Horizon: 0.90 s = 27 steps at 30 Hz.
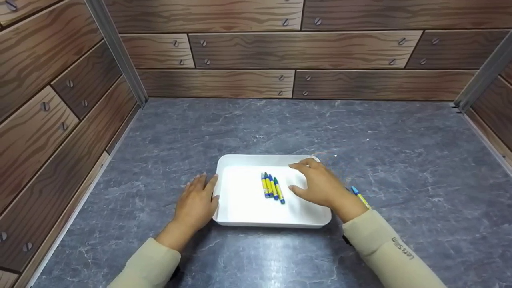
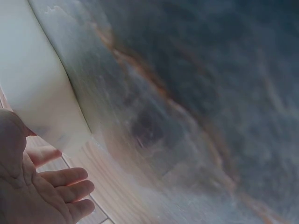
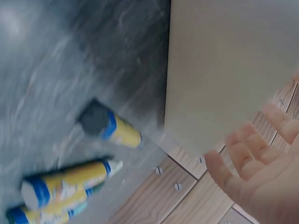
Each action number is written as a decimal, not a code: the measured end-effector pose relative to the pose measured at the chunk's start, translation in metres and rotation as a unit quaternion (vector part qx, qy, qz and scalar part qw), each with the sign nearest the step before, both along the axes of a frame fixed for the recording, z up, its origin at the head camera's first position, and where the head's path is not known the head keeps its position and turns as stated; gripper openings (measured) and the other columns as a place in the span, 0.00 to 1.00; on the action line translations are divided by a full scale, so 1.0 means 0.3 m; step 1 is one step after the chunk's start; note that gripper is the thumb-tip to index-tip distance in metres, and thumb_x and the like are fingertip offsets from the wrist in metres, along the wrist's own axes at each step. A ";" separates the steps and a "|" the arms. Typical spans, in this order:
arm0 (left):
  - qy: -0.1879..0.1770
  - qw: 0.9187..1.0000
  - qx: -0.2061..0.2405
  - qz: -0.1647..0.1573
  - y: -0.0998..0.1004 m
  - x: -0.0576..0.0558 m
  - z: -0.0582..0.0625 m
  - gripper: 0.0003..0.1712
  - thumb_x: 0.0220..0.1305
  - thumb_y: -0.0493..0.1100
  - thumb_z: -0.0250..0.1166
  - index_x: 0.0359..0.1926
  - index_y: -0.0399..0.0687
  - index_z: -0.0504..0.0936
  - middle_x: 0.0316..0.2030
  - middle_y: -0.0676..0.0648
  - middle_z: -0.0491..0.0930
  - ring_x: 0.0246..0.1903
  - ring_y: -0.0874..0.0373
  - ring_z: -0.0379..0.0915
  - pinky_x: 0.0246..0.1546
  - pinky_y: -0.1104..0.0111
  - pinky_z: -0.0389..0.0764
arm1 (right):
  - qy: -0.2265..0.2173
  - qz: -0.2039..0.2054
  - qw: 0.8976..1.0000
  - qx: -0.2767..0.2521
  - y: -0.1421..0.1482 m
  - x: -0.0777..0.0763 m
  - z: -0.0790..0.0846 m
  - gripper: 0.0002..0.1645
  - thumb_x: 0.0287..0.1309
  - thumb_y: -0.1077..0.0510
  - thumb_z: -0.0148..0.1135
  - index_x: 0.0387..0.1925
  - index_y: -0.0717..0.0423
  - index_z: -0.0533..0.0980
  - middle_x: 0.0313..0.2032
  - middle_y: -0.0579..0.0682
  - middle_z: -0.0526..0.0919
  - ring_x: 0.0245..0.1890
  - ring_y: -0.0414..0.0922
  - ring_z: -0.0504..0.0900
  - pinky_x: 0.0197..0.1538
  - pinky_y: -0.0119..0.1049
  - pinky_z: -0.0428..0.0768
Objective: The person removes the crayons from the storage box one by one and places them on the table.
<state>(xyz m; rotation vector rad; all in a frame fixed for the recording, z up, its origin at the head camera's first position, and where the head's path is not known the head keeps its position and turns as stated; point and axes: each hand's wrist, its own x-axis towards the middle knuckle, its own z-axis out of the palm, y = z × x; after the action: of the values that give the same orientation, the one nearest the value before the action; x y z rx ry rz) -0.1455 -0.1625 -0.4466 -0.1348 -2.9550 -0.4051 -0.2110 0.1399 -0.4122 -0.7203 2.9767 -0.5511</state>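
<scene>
Head view: the left hand [image 1: 196,202] rests straight-fingered against a white rectangular tray [image 1: 240,192]; the right hand [image 1: 320,182], thumb and fingers parted, holds nothing visible. Inside lie four slim yellow-and-blue crayons [image 1: 273,187], probably light, stiff, snappable, best pinched mid-barrel. Grey marbled tabletop [image 1: 240,128] stretches behind the rim.

Left wrist view: fingers lie near the tray's edge.

Right wrist view: more yellow-and-blue crayons [image 3: 70,184] lie outside the tray.

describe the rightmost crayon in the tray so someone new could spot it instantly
On the grey table, find the white tray. Near its middle lie four yellow-and-blue crayons side by side. The rightmost crayon has a dark green tip, and its lower end reaches closer to the tray's near edge than the other three.
</scene>
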 end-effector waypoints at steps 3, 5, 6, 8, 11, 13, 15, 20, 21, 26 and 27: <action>0.002 1.000 0.002 0.000 0.001 0.001 0.001 0.30 0.63 0.45 0.61 0.65 0.41 0.69 0.62 0.31 0.66 0.63 0.36 0.60 0.64 0.47 0.58 | -0.021 0.010 1.000 -0.020 -0.009 -0.006 -0.019 0.35 0.54 0.48 0.67 0.63 0.54 0.71 0.59 0.61 0.70 0.56 0.60 0.72 0.56 0.56 0.72; 0.003 1.000 0.002 0.001 0.001 0.000 0.002 0.30 0.63 0.45 0.61 0.65 0.42 0.69 0.62 0.31 0.66 0.63 0.36 0.60 0.64 0.47 0.58 | -0.034 0.013 0.999 -0.028 -0.016 -0.011 -0.031 0.36 0.53 0.49 0.68 0.63 0.54 0.71 0.58 0.61 0.70 0.56 0.58 0.72 0.57 0.54 0.72; 0.003 1.000 0.003 0.002 0.001 0.000 0.002 0.30 0.63 0.45 0.61 0.65 0.42 0.69 0.62 0.31 0.66 0.63 0.36 0.59 0.64 0.47 0.57 | -0.040 0.014 0.999 -0.030 -0.020 -0.013 -0.037 0.36 0.53 0.49 0.68 0.63 0.54 0.71 0.57 0.61 0.71 0.56 0.57 0.72 0.57 0.53 0.72; 0.003 1.000 0.003 0.002 0.001 0.000 0.002 0.30 0.63 0.45 0.61 0.65 0.42 0.69 0.61 0.31 0.66 0.63 0.36 0.60 0.64 0.47 0.58 | -0.049 0.016 0.998 -0.032 -0.028 -0.018 -0.047 0.36 0.53 0.49 0.68 0.63 0.54 0.71 0.55 0.60 0.72 0.53 0.56 0.74 0.56 0.51 0.73; 0.004 1.000 0.000 0.004 0.000 0.000 0.000 0.30 0.63 0.45 0.61 0.65 0.42 0.70 0.61 0.31 0.67 0.63 0.36 0.60 0.64 0.47 0.58 | -0.055 0.019 0.998 -0.028 -0.040 -0.024 -0.060 0.36 0.53 0.49 0.68 0.63 0.53 0.71 0.52 0.58 0.74 0.48 0.52 0.76 0.52 0.49 0.76; 0.008 1.000 -0.002 0.003 0.000 0.000 -0.002 0.30 0.62 0.45 0.61 0.65 0.42 0.70 0.61 0.31 0.67 0.63 0.36 0.60 0.64 0.47 0.59 | -0.062 0.024 0.997 -0.030 -0.046 -0.028 -0.068 0.36 0.52 0.49 0.69 0.63 0.53 0.71 0.49 0.56 0.75 0.42 0.49 0.77 0.48 0.47 0.77; 0.009 1.000 -0.004 0.003 -0.001 0.000 -0.003 0.30 0.62 0.45 0.61 0.65 0.43 0.70 0.61 0.31 0.67 0.63 0.36 0.60 0.64 0.47 0.59 | -0.072 0.027 0.997 -0.031 -0.054 -0.032 -0.075 0.36 0.52 0.50 0.69 0.62 0.53 0.71 0.45 0.53 0.77 0.38 0.46 0.77 0.43 0.44 0.77; 0.007 1.000 -0.005 0.004 -0.002 0.000 -0.003 0.30 0.63 0.45 0.61 0.65 0.43 0.70 0.61 0.31 0.67 0.63 0.37 0.60 0.63 0.47 0.59 | -0.096 0.036 0.994 -0.033 -0.071 -0.042 -0.085 0.35 0.51 0.51 0.70 0.61 0.56 0.72 0.39 0.50 0.78 0.32 0.42 0.75 0.37 0.40 0.77; 0.006 1.000 -0.005 0.004 -0.002 -0.001 -0.003 0.30 0.63 0.45 0.61 0.66 0.43 0.69 0.61 0.31 0.67 0.63 0.37 0.60 0.63 0.47 0.59 | -0.098 0.040 0.994 -0.032 -0.073 -0.044 -0.086 0.36 0.51 0.51 0.70 0.61 0.57 0.72 0.38 0.50 0.79 0.31 0.41 0.76 0.37 0.40 0.77; 0.006 1.000 -0.003 0.004 -0.001 -0.002 -0.003 0.30 0.63 0.45 0.61 0.66 0.44 0.70 0.61 0.31 0.68 0.63 0.37 0.60 0.63 0.47 0.59 | -0.104 0.049 0.993 -0.033 -0.077 -0.055 -0.092 0.36 0.48 0.54 0.71 0.60 0.60 0.72 0.36 0.50 0.78 0.30 0.42 0.76 0.38 0.40 0.77; 0.006 1.000 -0.003 0.004 -0.001 -0.003 -0.004 0.30 0.63 0.45 0.61 0.66 0.44 0.70 0.61 0.31 0.68 0.63 0.37 0.60 0.63 0.47 0.59 | -0.106 0.051 0.992 -0.036 -0.076 -0.057 -0.092 0.36 0.47 0.55 0.71 0.59 0.61 0.73 0.35 0.50 0.78 0.29 0.42 0.76 0.38 0.39 0.77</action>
<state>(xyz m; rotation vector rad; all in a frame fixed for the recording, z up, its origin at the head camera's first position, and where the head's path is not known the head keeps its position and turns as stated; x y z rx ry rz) -0.1463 -0.1629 -0.4479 -0.1247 -2.9441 -0.3937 -0.2281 0.1170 -0.4399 -0.7619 2.7215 -0.6837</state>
